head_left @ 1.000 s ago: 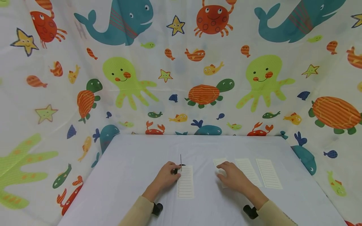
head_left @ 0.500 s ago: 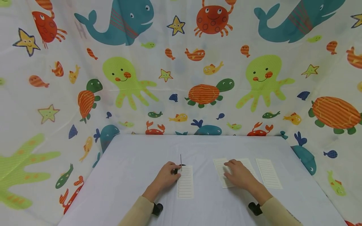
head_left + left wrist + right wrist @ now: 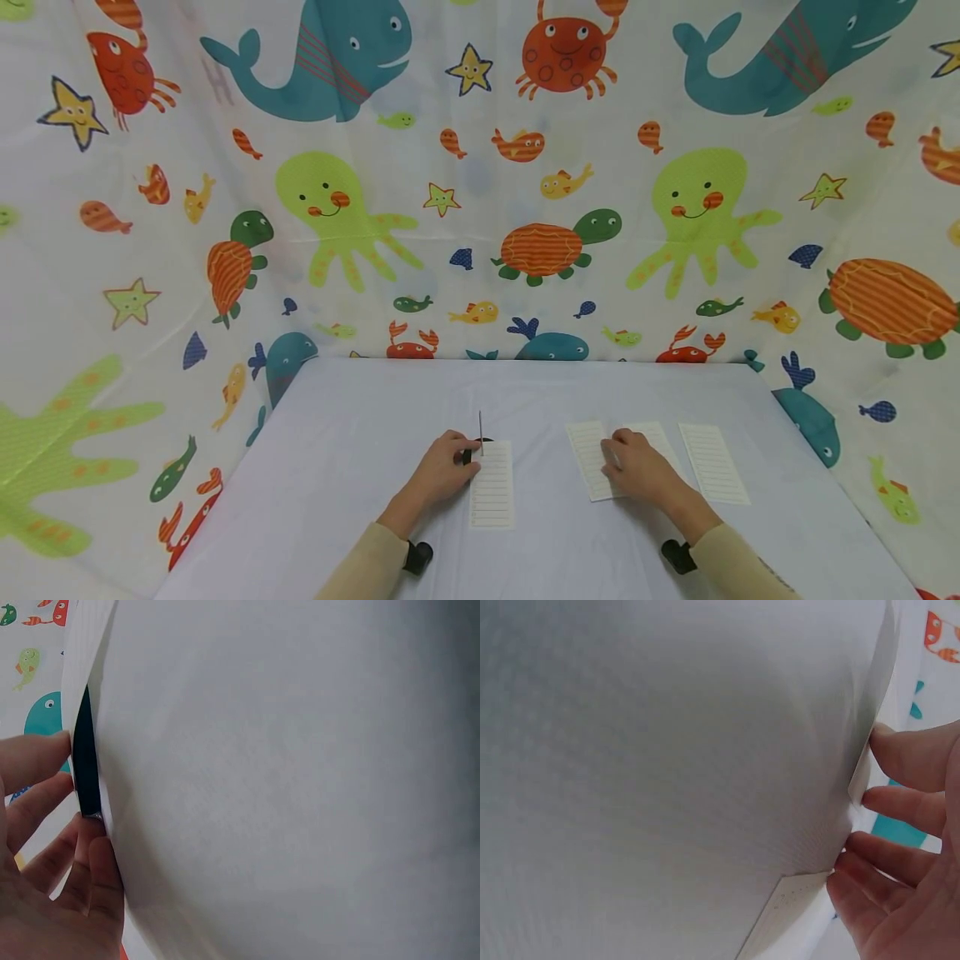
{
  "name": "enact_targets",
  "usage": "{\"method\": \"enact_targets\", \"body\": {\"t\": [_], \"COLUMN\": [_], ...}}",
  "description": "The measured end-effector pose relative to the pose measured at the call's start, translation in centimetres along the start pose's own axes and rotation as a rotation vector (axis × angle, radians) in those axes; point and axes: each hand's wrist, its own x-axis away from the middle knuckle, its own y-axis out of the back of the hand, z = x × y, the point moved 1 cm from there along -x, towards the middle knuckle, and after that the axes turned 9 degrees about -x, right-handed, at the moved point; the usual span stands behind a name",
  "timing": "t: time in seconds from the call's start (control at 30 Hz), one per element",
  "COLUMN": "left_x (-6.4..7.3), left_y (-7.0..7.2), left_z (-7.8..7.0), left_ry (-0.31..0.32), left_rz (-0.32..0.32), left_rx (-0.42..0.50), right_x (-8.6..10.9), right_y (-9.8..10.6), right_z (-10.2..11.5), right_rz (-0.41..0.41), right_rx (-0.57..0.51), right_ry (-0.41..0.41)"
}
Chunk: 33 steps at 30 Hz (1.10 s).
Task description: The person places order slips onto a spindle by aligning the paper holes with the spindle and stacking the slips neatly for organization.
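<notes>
My left hand holds the upper left edge of a lined white paper slip. By its fingertips, a dark wedge-shaped piece with a shiny end sits under the paper, and a thin grey rod sticks up at the slip's top. My right hand pinches the edge of the middle slip in the right group; in the right wrist view its thumb and forefinger are at a raised slip edge. A neighbouring slip lies just left, overlapping this one in the head view.
Farther right, another lined slip lies flat on the white-covered table. A curtain printed with sea animals rises behind the table and along both sides. Dark wrist cameras sit below the hands.
My right hand has moved right from the leftmost slip of the right group to the middle one, and its fingers have closed in. My left hand stays in place at its slip.
</notes>
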Motion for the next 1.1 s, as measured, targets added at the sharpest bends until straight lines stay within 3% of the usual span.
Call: {"method": "enact_targets", "body": {"t": [0.47,0.87,1.1], "left_x": [0.2,-0.3,-0.7], "left_y": [0.0,0.1,0.1], "left_z": [0.0,0.4,0.9], "left_ry": [0.001,-0.016,-0.016], "left_rz": [-0.004,0.003,0.008], "left_rx": [0.006,0.020,0.031], "right_x": [0.2,0.3,-0.2], "right_y": [-0.4,-0.5,-0.7], "right_z": [1.2,2.2,2.4], "right_rz": [-0.048,-0.157,-0.146], "right_rx": [0.008,-0.041,-0.122], "right_ry": [-0.004,-0.036,-0.126]}}
